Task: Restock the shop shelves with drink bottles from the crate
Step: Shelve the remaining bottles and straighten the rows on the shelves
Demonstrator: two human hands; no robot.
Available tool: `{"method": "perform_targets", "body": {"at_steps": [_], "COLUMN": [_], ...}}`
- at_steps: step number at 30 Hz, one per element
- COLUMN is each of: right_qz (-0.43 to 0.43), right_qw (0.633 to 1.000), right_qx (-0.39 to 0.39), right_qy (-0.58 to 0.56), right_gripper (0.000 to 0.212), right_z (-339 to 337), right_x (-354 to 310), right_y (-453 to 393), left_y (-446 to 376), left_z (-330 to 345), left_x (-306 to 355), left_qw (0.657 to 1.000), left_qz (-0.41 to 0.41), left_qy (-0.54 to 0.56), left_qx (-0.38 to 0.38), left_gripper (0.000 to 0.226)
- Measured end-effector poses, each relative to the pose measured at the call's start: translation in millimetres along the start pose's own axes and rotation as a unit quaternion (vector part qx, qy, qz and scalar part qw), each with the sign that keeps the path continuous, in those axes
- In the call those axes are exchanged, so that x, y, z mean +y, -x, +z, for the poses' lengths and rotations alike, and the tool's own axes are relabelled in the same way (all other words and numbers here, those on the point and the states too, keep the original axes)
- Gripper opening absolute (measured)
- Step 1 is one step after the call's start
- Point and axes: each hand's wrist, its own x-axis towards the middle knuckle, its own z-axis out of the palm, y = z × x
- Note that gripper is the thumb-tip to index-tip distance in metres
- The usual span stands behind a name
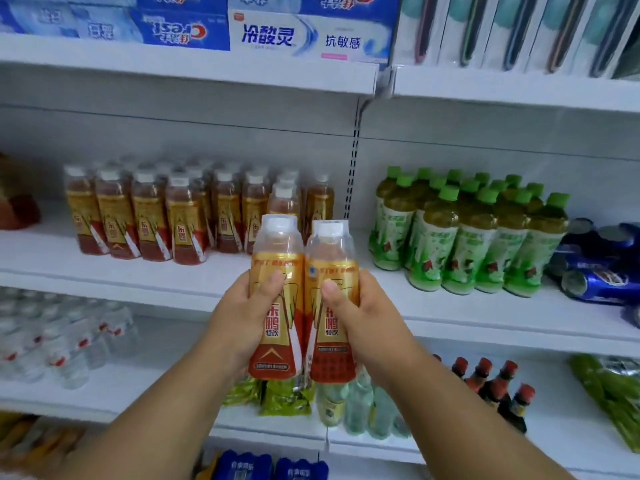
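Note:
My left hand [239, 313] grips one gold-and-red energy drink bottle [275, 258] and my right hand [360, 313] grips a second one [330, 251]. Both bottles stand upright, side by side and touching, held in front of the middle shelf [207, 275]. Several matching bottles [149, 216] stand in rows on that shelf, behind and to the left of the held pair. The crate is out of view.
Green-capped tea bottles [467, 237] fill the shelf to the right, with blue cans [595, 268] beyond them. Toothpaste boxes [277, 32] sit on the shelf above. Below are water bottles [62, 341], green packets [284, 393] and dark sauce bottles [498, 386].

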Motion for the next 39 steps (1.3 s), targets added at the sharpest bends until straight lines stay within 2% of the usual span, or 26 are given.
{"method": "perform_targets", "body": {"at_steps": [3,4,7,8,10,12,16,19,21,24,27,33,39], "right_qz": [-0.002,-0.014,-0.040,-0.044,-0.055,-0.055,-0.050,-0.044,-0.038,-0.035,-0.024,-0.027,-0.046], "right_qw": [0.997,0.995,0.990,0.988,0.987,0.988,0.993,0.996,0.998,0.994,0.987,0.976,0.962], "right_qx": [-0.079,-0.099,-0.135,-0.145,-0.151,-0.142,-0.103,-0.071,-0.046,-0.022,-0.010,-0.001,0.024], "right_qy": [0.007,0.022,0.018,0.010,0.004,0.005,0.005,0.012,0.035,0.098,0.159,0.218,0.267], "right_gripper": [0.039,0.040,0.040,0.041,0.041,0.039,0.041,0.040,0.034,0.031,0.026,0.046,0.048], "right_z": [-34,-43,-53,-54,-53,-51,-44,-40,-40,-40,-40,-40,-38], "right_x": [5,7,19,24,32,37,47,54,58,60,61,65,83], "right_y": [-37,-48,-72,-78,-89,-103,-136,-159,-173,-192,-207,-212,-208], "left_y": [-21,-27,-40,-45,-51,-59,-77,-90,-100,-114,-125,-139,-136], "left_z": [19,22,21,21,21,21,18,18,19,21,23,16,10], "left_x": [-6,-9,-17,-19,-22,-24,-33,-40,-43,-48,-50,-59,-62], "left_qw": [0.999,0.998,0.997,0.997,0.995,0.993,0.984,0.971,0.963,0.961,0.971,0.964,0.940], "left_qz": [0.011,0.016,0.024,0.025,0.031,0.040,0.052,0.067,0.082,0.106,0.105,0.141,0.170], "left_qy": [-0.010,-0.020,-0.035,-0.037,-0.040,-0.054,-0.103,-0.183,-0.221,-0.234,-0.201,-0.216,-0.288], "left_qx": [0.042,0.053,0.061,0.066,0.080,0.102,0.136,0.139,0.128,0.099,0.075,0.063,0.065], "left_gripper": [0.086,0.088,0.057,0.053,0.062,0.065,0.057,0.054,0.047,0.064,0.064,0.065,0.068]}}
